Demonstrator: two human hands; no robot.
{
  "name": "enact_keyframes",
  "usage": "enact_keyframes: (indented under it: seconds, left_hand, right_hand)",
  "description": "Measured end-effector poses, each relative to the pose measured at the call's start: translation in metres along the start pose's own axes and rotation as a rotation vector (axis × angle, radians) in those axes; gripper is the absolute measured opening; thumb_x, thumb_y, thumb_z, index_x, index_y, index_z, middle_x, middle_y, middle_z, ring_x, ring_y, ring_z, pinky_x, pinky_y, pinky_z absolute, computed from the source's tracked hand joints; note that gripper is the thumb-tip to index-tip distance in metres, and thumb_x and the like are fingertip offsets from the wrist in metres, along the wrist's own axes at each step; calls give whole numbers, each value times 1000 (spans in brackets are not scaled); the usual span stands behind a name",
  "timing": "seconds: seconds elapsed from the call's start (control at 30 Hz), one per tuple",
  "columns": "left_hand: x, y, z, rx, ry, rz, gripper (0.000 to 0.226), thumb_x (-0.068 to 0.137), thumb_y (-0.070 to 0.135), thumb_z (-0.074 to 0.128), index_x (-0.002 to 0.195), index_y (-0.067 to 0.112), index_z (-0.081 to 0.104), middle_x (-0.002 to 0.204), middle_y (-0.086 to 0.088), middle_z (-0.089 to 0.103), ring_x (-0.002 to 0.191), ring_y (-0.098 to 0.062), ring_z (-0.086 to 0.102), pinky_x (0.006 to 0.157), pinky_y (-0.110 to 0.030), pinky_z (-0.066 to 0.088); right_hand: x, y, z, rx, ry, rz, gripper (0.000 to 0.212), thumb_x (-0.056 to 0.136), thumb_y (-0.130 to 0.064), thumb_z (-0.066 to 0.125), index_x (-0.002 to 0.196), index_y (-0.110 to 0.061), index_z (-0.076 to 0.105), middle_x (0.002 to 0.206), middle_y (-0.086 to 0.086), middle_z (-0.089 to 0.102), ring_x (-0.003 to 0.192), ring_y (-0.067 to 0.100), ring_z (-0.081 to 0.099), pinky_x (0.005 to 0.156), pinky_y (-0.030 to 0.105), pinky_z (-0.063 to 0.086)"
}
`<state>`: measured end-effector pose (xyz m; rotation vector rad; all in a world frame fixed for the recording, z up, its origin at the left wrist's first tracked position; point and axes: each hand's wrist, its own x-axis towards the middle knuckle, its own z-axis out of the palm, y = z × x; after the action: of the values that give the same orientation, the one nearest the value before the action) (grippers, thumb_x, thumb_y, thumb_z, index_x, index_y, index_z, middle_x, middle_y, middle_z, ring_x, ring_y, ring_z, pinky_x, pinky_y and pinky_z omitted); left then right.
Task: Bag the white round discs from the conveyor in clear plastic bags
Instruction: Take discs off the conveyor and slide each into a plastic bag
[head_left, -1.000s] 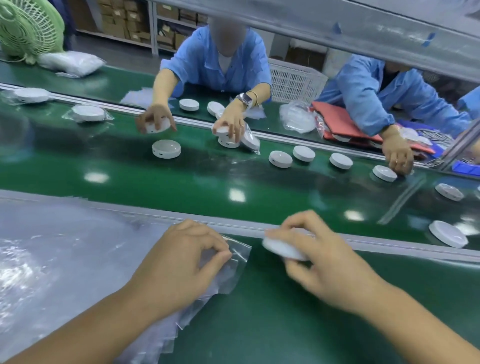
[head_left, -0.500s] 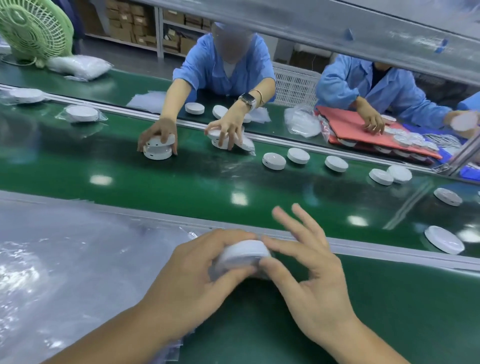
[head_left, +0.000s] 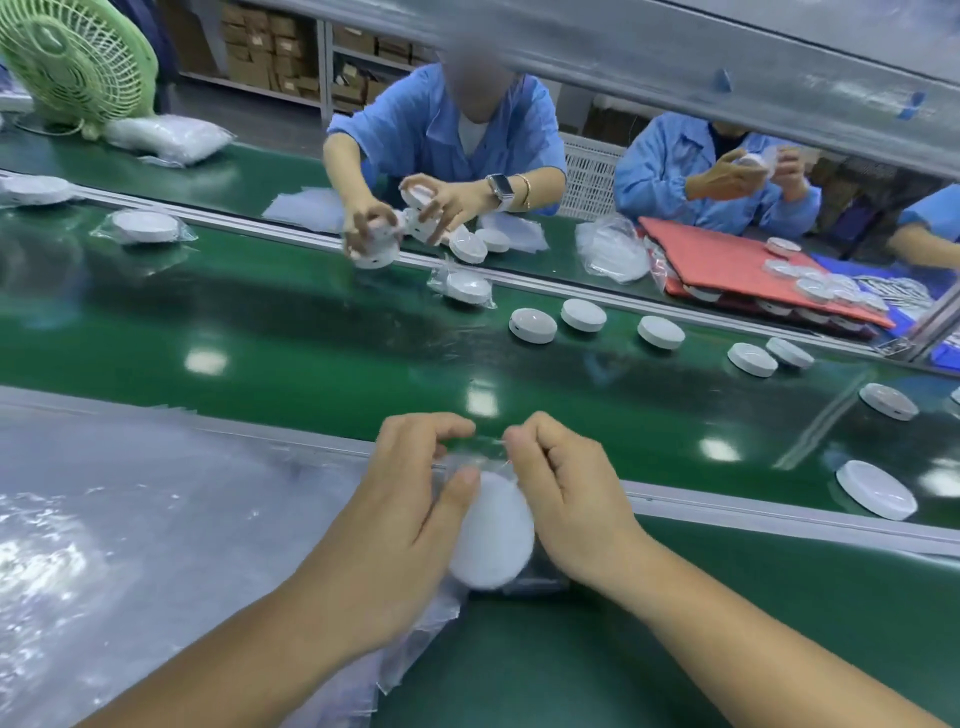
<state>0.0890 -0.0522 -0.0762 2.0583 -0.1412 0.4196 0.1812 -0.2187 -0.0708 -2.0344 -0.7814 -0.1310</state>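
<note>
Disc (head_left: 491, 535) between left hand (head_left: 395, 525), right hand (head_left: 566, 499)

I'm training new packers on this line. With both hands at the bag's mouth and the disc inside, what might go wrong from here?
The left hand and right hand pinch the thin bag mouth; if either slips, the disc could slide out.
The left forearm lies on the loose bag stack and might drag sheets off.
Bare discs on the belt may pass unbagged.
</note>
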Motion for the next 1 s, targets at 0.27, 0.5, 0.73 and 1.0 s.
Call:
enact_keyframes:
  seconds: [0.27,0.5,0.73,1.0]
  left_hand:
    - [4,-22,-30,549,-198,208,15,95,54,46,105,50,56,133,34,32,136,3,20,97,-21,33]
    - [0,-37,-22,658,-357,261,31,93,67,41,107,50,63,120,34,50,120,5,37,94,-23,31]
    - [-3,-34,-11,647,-303,273,29,96,61,46,108,46,67,116,32,60,116,1,49,97,-28,41]
    - [1,-26,-25,611,-316,388,25,92,60,55,94,43,74,107,33,63,109,5,51,92,-32,46]
  right_hand:
    - [132,88,-44,43,285,730,28,107,-23,47,120,-5,64,113,13,65,92,26,61,84,36,50]
    - [85,77,-15,-92,79,479,13,99,-35,61,105,-31,72,102,-16,72,94,-3,64,84,26,51]
    - [15,87,-12,-466,0,181,29,101,-38,55,129,-38,63,134,-12,61,143,9,35,114,31,31]
    - [20,90,-9,-499,0,199,27,95,-47,59,118,-36,70,127,-14,67,140,11,39,107,28,30]
